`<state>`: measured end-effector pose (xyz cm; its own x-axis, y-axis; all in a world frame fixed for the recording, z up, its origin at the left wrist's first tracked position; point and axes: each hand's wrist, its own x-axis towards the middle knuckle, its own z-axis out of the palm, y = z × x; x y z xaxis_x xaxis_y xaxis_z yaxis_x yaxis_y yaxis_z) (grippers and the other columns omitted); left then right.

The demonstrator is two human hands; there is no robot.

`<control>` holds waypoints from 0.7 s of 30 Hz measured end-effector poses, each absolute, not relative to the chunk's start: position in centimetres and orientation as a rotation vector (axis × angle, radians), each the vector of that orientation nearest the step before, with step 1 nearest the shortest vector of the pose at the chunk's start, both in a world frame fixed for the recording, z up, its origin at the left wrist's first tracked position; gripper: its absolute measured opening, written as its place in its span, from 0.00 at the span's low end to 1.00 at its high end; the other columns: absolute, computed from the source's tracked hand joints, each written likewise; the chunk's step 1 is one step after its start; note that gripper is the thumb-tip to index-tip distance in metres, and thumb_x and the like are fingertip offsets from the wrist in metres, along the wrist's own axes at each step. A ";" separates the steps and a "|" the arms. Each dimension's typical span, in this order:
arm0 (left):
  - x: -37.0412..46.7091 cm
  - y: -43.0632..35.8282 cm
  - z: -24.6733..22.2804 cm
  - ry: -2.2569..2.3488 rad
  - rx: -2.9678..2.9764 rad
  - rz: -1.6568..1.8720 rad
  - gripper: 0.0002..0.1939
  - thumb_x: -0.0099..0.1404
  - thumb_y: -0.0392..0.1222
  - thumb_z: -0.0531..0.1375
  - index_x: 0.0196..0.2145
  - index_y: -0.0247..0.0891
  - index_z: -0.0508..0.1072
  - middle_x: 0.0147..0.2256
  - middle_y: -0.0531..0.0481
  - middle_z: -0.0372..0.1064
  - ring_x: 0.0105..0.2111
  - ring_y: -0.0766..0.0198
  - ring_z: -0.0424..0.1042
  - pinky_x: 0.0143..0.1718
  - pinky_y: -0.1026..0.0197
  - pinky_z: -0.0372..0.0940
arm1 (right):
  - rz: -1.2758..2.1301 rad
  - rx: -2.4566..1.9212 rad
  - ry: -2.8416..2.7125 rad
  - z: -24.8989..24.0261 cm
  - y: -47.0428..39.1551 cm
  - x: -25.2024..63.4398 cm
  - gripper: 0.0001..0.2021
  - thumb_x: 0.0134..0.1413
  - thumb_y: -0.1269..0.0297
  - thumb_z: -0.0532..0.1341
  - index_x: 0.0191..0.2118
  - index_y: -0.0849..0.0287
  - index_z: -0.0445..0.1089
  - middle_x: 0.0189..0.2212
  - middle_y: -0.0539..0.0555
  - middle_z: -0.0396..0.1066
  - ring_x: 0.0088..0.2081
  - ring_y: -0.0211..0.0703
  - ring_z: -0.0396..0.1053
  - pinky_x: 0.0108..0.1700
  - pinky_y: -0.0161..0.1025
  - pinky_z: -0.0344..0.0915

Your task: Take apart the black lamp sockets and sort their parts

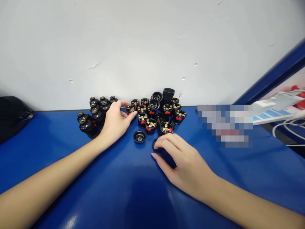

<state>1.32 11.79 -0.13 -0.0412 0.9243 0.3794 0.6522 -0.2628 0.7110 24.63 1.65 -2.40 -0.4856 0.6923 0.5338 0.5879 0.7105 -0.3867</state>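
Note:
My left hand (119,119) has thumb and fingers around a black lamp socket core (131,110) with brass terminals and a red part, at the left end of a group of similar cores. My right hand (183,162) is low over the table in front of the group. Its thumb and fingers are apart, and a fingertip is at a thin black ring (154,144), partly hidden behind it. Between the hands, a round black cap (139,136) with a central hole lies hollow side up. Another core (166,127) sits just beyond my right hand.
Several closed black sockets (88,127) stand left of my left hand. Black caps (154,104) and a stack of black rings (169,95) are at the back, near the white wall (147,47). A black bag (14,117) lies far left; white cables (286,127) are far right.

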 end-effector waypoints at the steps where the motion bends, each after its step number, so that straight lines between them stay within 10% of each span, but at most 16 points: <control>1: 1.4 11.9 -0.2 1.663 1.910 1.199 0.17 0.66 0.42 0.72 0.48 0.36 0.74 0.47 0.43 0.76 0.29 0.66 0.75 0.39 0.54 0.76 | 0.200 -0.972 -2.232 -2.4 1.6 24.6 0.07 0.68 0.76 0.62 0.46 0.57 0.68 0.42 0.57 0.75 0.43 0.51 0.74 0.46 0.49 0.75; 10: 0.9 11.4 -0.8 1.434 1.875 1.116 0.32 0.61 0.33 0.66 0.61 0.41 0.65 0.62 0.38 0.65 0.39 0.65 0.79 0.43 0.55 0.79 | 0.220 -1.007 -2.239 -2.4 1.7 24.7 0.07 0.70 0.76 0.60 0.46 0.55 0.68 0.42 0.56 0.76 0.43 0.51 0.75 0.47 0.49 0.76; 21: 0.3 11.5 -0.7 1.451 2.083 1.014 0.41 0.59 0.46 0.75 0.64 0.42 0.60 0.59 0.39 0.62 0.40 0.62 0.74 0.44 0.50 0.77 | 0.213 -0.980 -2.236 -2.7 1.8 24.8 0.08 0.70 0.78 0.59 0.46 0.56 0.68 0.41 0.56 0.76 0.41 0.49 0.76 0.45 0.47 0.76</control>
<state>0.31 11.46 -0.74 0.1960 0.9229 0.3316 0.6288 -0.3777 0.6797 24.78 1.79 -2.72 -0.4875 0.7014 0.5201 0.5904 0.7036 -0.3955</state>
